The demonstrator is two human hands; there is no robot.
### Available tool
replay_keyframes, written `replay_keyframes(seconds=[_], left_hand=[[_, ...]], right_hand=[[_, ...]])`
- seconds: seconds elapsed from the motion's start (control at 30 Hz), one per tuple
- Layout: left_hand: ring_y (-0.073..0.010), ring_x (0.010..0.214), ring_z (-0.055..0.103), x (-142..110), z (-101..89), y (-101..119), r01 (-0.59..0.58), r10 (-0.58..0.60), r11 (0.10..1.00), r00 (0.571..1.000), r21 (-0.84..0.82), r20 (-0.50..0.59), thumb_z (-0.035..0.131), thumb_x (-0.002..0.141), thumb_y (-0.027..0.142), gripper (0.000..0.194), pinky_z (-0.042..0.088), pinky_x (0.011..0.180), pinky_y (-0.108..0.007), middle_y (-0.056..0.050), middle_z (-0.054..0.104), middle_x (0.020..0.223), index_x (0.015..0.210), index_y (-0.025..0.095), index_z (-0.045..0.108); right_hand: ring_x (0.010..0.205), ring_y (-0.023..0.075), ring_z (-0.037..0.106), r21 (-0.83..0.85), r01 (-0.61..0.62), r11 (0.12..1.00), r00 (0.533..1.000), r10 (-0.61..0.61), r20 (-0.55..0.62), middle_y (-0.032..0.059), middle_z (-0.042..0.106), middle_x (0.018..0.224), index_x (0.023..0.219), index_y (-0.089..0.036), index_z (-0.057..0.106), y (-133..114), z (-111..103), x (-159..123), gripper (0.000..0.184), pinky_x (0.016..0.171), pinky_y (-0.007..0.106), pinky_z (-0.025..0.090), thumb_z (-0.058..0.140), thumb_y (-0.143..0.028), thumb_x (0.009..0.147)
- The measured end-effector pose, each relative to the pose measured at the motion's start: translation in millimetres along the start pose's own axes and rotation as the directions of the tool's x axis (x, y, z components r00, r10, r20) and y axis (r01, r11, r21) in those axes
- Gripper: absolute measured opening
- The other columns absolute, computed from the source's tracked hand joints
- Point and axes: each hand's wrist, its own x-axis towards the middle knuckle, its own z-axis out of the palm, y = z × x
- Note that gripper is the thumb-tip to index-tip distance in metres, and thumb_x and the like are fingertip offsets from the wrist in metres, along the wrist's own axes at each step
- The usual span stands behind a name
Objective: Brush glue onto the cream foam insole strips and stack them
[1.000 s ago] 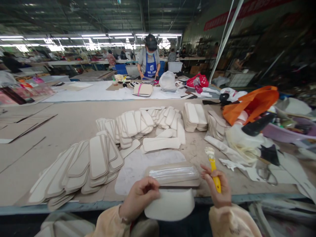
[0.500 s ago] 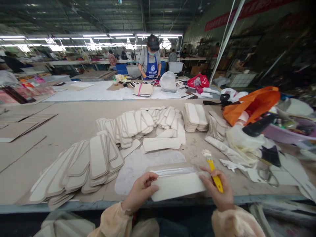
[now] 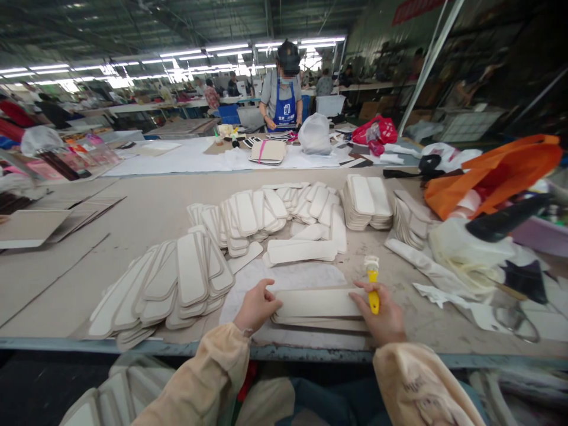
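A long off-white panel with rounded corners (image 3: 316, 302) lies over other panels at the table's front, roughly level. At its left end is my left hand (image 3: 257, 305), closed at the panel's edge with the thumb against it and the index finger raised. My right hand (image 3: 384, 313) grips a brush with a yellow handle (image 3: 373, 293), its pale bristles pointing up and away from me. Fingers of that same hand also touch the panel's right end. Beneath lies a white sheet (image 3: 235, 290), partly covered by the panels.
Fanned piles of similar panels (image 3: 191, 269) spread to the left and behind, with a neat stack (image 3: 360, 198) farther back. On the right are a whitish plastic container (image 3: 465, 242), an orange bag (image 3: 497, 171) and scissors (image 3: 517, 322). A co-worker in a blue apron (image 3: 284, 106) stands across the tables.
The panel, held tilted before with a glossy strip behind it, now lies flatter over the panels beneath. Both hands moved slightly away from me; the brush stands more upright. The camera view shifted.
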Motion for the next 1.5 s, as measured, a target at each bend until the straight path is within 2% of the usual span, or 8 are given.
replay_keyframes(seconds=[0.17,0.47,0.8,1.03,1.13,1.3,1.4,1.5], left_hand=[[-0.0125,0.058,0.059,-1,0.8,-5,0.037,-0.037,0.999,0.999,0.004,0.031,0.066,0.065,0.021,0.058,0.044,0.063,-0.025,0.006,0.061,0.061,0.120,0.014,0.049],[-0.0129,0.060,0.058,-1,2.6,-4,0.028,-0.033,0.992,0.999,0.121,0.038,0.061,0.065,0.020,0.066,0.043,0.064,-0.025,0.005,0.060,0.063,0.128,0.010,0.043],[-0.0135,0.061,0.058,-2,0.6,1,0.020,-0.028,0.985,0.999,0.172,0.039,0.060,0.064,0.022,0.050,0.041,0.062,-0.025,0.005,0.059,0.064,0.112,0.014,0.051],[-0.0137,0.059,0.057,-1,2.5,2,0.009,-0.029,0.973,0.996,0.230,0.084,0.056,0.068,0.029,0.035,0.040,0.060,-0.024,0.005,0.059,0.062,0.102,0.018,0.057],[-0.0153,0.060,0.057,3,2.3,-2,-0.021,-0.008,0.966,0.994,0.257,0.111,0.054,0.069,0.035,0.035,0.039,0.060,-0.026,0.005,0.059,0.061,0.100,0.018,0.058],[-0.0162,0.057,0.058,7,2.1,-4,-0.038,0.002,0.960,0.992,0.279,0.127,0.053,0.068,0.041,0.040,0.040,0.059,-0.027,0.005,0.060,0.060,0.100,0.018,0.059],[-0.0165,0.057,0.058,9,2.9,-6,-0.042,0.004,0.953,0.992,0.300,0.127,0.052,0.068,0.044,0.041,0.040,0.058,-0.027,0.005,0.059,0.058,0.099,0.019,0.059],[-0.0169,0.056,0.058,12,3.6,-10,-0.053,0.010,0.950,0.990,0.309,0.138,0.052,0.068,0.048,0.043,0.041,0.057,-0.027,0.005,0.058,0.057,0.098,0.019,0.058]], right_hand=[[0.085,0.0202,0.068,-0.037,0.006,0.999,1.000,-0.005,0.018,-0.0001,0.071,0.100,0.087,-0.027,0.046,8,4,-1,0.027,0.068,0.028,0.052,0.060,-0.048,0.078],[0.080,0.0210,0.069,-0.124,0.020,0.992,0.999,-0.015,0.041,0.0008,0.071,0.100,0.087,-0.026,0.047,12,10,-2,0.027,0.063,0.029,0.052,0.058,-0.049,0.078],[0.079,0.0232,0.069,-0.202,0.021,0.979,0.999,-0.015,0.031,0.0035,0.070,0.104,0.092,-0.025,0.049,20,14,-6,0.026,0.060,0.031,0.052,0.058,-0.046,0.079],[0.081,0.0216,0.067,-0.163,0.053,0.985,0.999,-0.051,0.015,0.0051,0.069,0.096,0.100,-0.023,0.052,21,8,-4,0.021,0.068,0.033,0.054,0.055,-0.032,0.081],[0.078,0.0210,0.066,-0.137,0.019,0.990,1.000,-0.017,0.017,0.0040,0.068,0.089,0.103,-0.022,0.052,20,9,-1,0.022,0.067,0.033,0.054,0.053,-0.027,0.081],[0.079,0.0225,0.066,-0.132,-0.046,0.990,0.999,0.048,0.015,0.0054,0.067,0.094,0.100,-0.023,0.051,22,9,2,0.022,0.068,0.037,0.054,0.056,-0.022,0.079],[0.086,0.0256,0.065,-0.160,0.016,0.987,1.000,-0.018,-0.009,0.0083,0.068,0.092,0.100,-0.022,0.053,18,4,3,0.021,0.074,0.041,0.053,0.057,-0.020,0.079],[0.098,0.0243,0.062,-0.091,0.184,0.979,0.983,-0.182,0.027,0.0095,0.068,0.099,0.092,-0.023,0.054,4,0,-3,0.010,0.084,0.039,0.050,0.054,-0.019,0.083]])
